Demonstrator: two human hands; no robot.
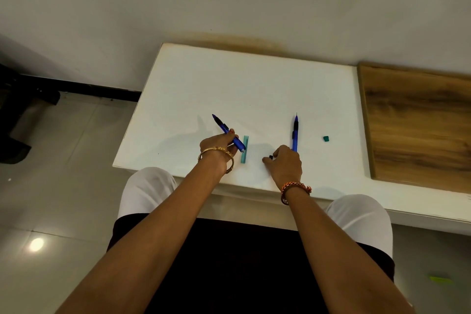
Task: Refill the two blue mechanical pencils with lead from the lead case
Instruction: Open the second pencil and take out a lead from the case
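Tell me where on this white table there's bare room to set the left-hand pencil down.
Bare patches: the far half of the white table beyond both pencil tips, and the left strip beside the left hand. Crowded: the near middle, with the blue mechanical pencil, teal lead case, right hand, second blue pencil and small teal cap.

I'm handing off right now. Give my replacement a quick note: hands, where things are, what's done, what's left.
Left hand grips one blue pencil, its tip raised off the white table.
Right hand pinches a small black piece. The second pencil lies just beyond it.
Teal lead case lies between the hands; its small teal cap lies far right.
Cannot tell whether either pencil is refilled; check both.
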